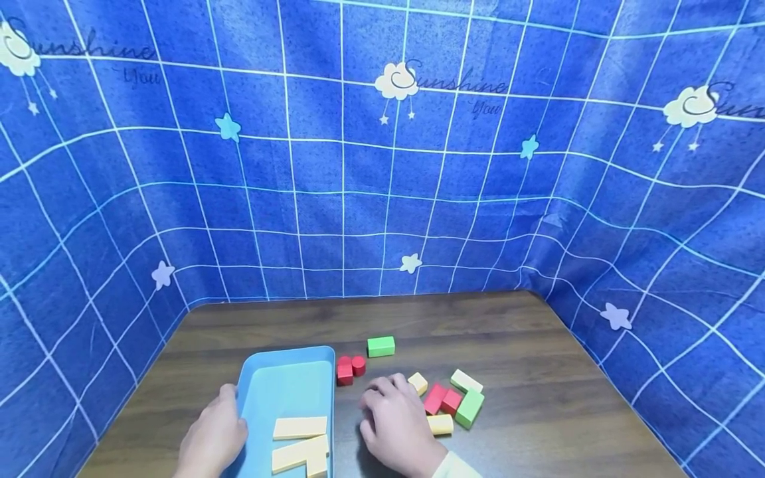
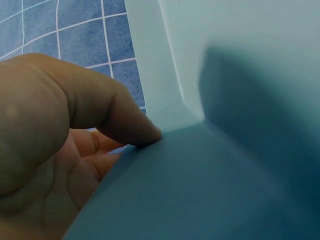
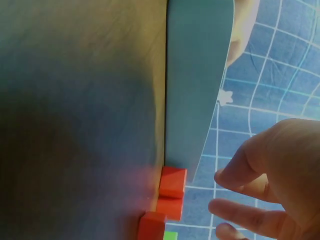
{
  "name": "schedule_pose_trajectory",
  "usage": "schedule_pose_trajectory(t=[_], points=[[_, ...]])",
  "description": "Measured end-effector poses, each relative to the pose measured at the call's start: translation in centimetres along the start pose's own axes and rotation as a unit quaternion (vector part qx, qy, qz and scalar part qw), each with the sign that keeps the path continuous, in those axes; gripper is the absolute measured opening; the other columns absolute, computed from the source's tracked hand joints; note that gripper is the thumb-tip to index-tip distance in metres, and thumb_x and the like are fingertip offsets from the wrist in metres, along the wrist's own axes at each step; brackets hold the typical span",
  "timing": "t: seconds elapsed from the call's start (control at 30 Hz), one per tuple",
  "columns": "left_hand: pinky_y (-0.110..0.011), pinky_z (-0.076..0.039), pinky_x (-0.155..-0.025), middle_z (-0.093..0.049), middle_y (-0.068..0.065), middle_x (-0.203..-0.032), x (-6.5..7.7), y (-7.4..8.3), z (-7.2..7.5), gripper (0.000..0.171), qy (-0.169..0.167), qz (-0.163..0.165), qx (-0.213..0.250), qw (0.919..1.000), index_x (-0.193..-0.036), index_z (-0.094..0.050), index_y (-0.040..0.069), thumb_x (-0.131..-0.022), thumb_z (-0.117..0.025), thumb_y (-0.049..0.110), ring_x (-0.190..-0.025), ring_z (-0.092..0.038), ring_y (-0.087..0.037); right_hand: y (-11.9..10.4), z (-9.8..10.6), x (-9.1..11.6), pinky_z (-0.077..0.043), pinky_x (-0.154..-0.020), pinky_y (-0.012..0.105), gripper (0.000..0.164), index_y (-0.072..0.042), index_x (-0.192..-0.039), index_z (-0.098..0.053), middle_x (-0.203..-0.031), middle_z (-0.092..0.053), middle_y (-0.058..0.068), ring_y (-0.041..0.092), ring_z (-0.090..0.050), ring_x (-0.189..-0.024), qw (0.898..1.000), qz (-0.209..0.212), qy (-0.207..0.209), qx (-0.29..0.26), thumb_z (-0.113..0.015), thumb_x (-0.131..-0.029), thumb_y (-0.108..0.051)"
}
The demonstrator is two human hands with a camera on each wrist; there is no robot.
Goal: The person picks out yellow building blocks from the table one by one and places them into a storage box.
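My left hand [image 1: 214, 428] grips the left wall of a blue tray [image 1: 287, 385]; in the left wrist view the thumb [image 2: 132, 120] presses the inside and the fingers lie behind the wall. Several pale wooden blocks [image 1: 300, 427] lie in the tray's near end. Over the table to the tray's right, my right hand [image 1: 397, 421] has loosely bent fingers and holds nothing. Just beyond it, by the tray's right wall, stand small red blocks [image 1: 344, 376] and a red cylinder [image 1: 358, 366]. In the right wrist view, the fingers are spread apart near the red blocks [image 3: 173, 183].
Right of my right hand lie a yellow cylinder [image 1: 441, 425], a pale yellow block [image 1: 418, 383], red blocks [image 1: 434, 399], a green block [image 1: 469, 407] and a cream block [image 1: 466, 381]. Another green block [image 1: 381, 347] sits farther back. Blue patterned cloth [image 1: 358, 166] surrounds the wooden table [image 1: 538, 398].
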State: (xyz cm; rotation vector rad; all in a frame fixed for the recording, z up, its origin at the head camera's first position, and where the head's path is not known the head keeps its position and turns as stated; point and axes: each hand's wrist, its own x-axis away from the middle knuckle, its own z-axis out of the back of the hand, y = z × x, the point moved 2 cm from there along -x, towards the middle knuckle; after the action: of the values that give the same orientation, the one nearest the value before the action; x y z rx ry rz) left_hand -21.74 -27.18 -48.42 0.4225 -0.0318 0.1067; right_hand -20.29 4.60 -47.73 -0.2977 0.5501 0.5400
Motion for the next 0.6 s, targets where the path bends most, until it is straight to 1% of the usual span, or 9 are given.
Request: schedule_pose_trajectory(t=[0.1, 0.27, 0.37, 0.6], points=[[-0.065, -0.046, -0.072, -0.045, -0.035, -0.127, 0.1, 0.0, 0.0, 0.059, 0.006, -0.003, 0.0, 1.0, -0.135, -0.028, -0.006, -0.086, -0.054, 0.012, -0.103, -0.048, -0.053, 0.3, 0.0, 0.1, -0.044, -0.073, 0.039, 0.013, -0.026, -0.082, -0.066, -0.101, -0.058, -0.008, 0.017, -0.045, -0.095, 1.0, -0.012, -0.001, 0.003, -0.068, -0.069, -0.026], [-0.064, -0.047, -0.071, -0.046, -0.034, -0.126, 0.2, 0.1, 0.1, 0.057, 0.015, -0.009, 0.0, 0.9999, -0.135, -0.029, -0.005, -0.085, -0.054, 0.011, -0.101, -0.05, -0.052, 0.7, -0.1, 0.3, -0.044, -0.072, 0.04, 0.019, -0.025, -0.087, -0.067, -0.104, -0.059, -0.006, 0.02, -0.046, -0.096, 1.0, -0.025, -0.007, 0.017, -0.069, -0.068, -0.025], [-0.063, -0.047, -0.07, -0.047, -0.034, -0.125, 0.3, 0.2, 0.2, 0.057, 0.017, -0.009, 0.0, 0.9998, -0.135, -0.03, -0.005, -0.085, -0.054, 0.011, -0.1, -0.05, -0.051, 0.8, -0.1, 0.4, -0.043, -0.071, 0.04, 0.02, -0.025, -0.089, -0.066, -0.105, -0.059, -0.005, 0.02, -0.046, -0.096, 0.999, -0.033, -0.018, 0.026, -0.07, -0.069, -0.027], [-0.064, -0.047, -0.07, -0.047, -0.035, -0.124, 0.4, 0.4, 0.3, 0.056, 0.01, -0.005, 0.0, 0.9999, -0.134, -0.03, -0.006, -0.086, -0.054, 0.011, -0.101, -0.05, -0.051, 1.1, -0.6, 0.6, -0.043, -0.07, 0.04, 0.02, -0.026, -0.09, -0.065, -0.105, -0.059, -0.003, 0.02, -0.045, -0.096, 0.997, -0.045, -0.046, 0.033, -0.068, -0.071, -0.03]])
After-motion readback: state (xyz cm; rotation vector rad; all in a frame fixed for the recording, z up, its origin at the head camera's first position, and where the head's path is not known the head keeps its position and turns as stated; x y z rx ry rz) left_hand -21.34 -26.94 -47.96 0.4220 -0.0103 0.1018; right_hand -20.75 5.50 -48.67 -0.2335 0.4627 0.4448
